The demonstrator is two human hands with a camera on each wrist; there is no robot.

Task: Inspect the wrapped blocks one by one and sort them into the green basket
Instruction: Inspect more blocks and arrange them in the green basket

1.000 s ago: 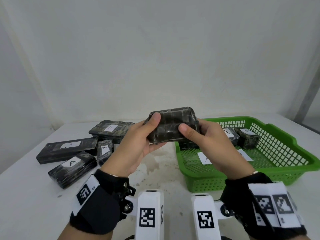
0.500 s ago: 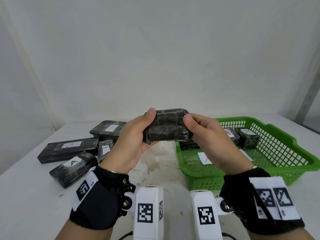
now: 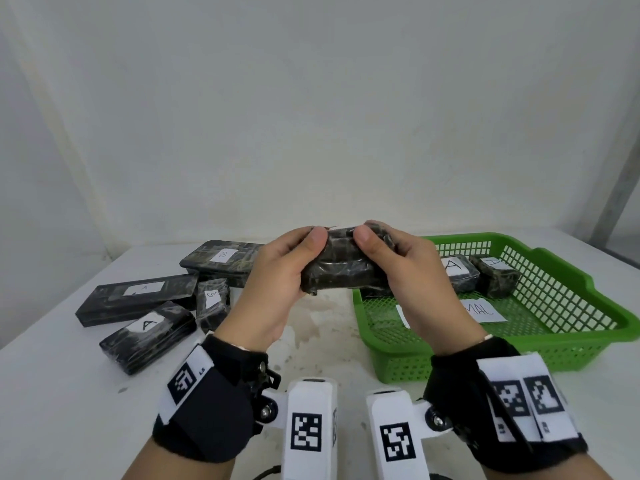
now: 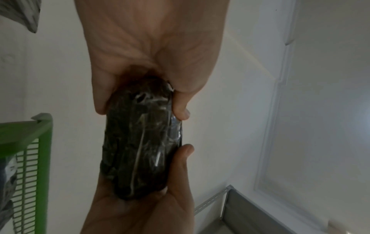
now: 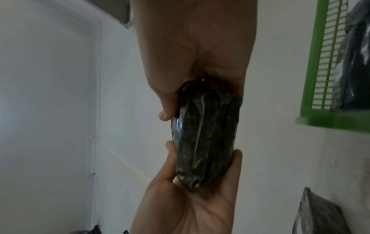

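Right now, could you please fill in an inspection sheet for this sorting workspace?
Surface: white table, stained near centre.
Job's things: wrapped block held up in both hands; four labelled blocks lie left; green basket right, holding at least two blocks and a paper label.
Clutter: nothing seen.
Grips: left hand and right hand each grip one end.
Cables: dark cable at bottom edge.
Surroundings: plain white wall.

A wrapped block (image 3: 341, 271) is held between the left hand (image 3: 277, 282) and right hand (image 3: 412, 282) above the table (image 3: 52, 393), four blocks (image 3: 149, 336) being laid to the left and the basket (image 3: 588, 306), with two blocks (image 3: 495, 277) inside, to the right.
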